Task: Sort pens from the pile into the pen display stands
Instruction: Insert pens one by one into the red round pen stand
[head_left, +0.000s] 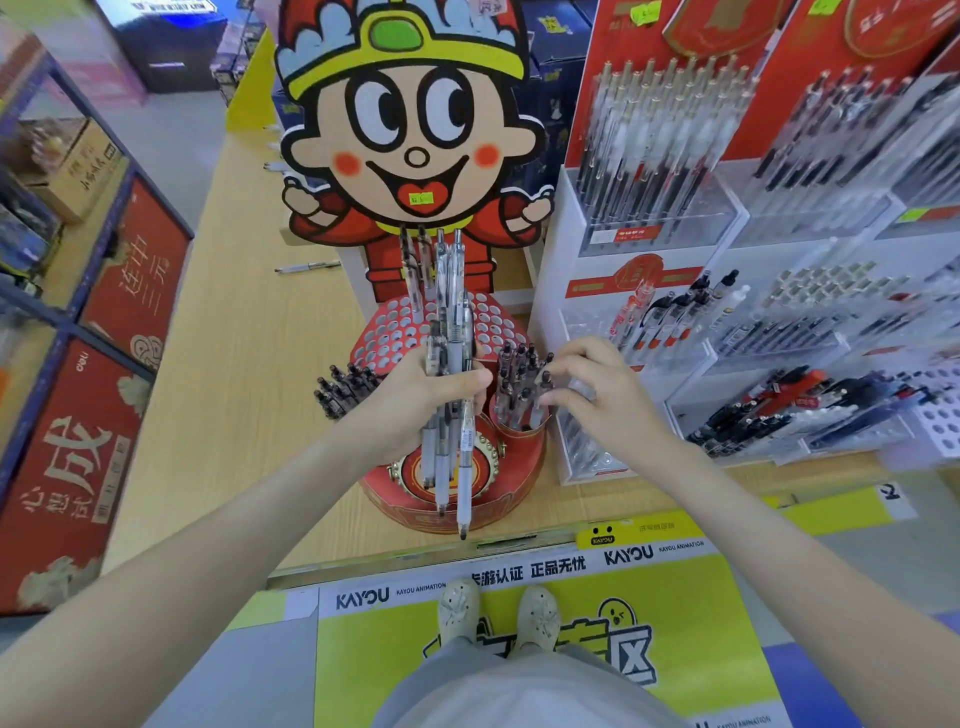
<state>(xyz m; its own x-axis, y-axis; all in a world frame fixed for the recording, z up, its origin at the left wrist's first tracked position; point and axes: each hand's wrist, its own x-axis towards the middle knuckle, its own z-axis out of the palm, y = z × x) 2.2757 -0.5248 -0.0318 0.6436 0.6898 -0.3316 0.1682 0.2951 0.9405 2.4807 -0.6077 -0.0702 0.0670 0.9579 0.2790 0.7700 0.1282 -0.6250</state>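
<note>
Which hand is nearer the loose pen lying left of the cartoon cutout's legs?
Left. The left hand, gripping a pen bundle, sits right of the loose pen, nearer the camera; the right hand is farther right, pinching a pen in the red cup.

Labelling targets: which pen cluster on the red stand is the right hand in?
The right cluster, where the right hand pinches a pen; the left cluster, beside the left hand gripping the pen bundle, is untouched.

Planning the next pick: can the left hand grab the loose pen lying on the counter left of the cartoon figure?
Probably not: the left hand is full, gripping a bundle of pens. The counter toward the loose pen looks unobstructed.
</note>
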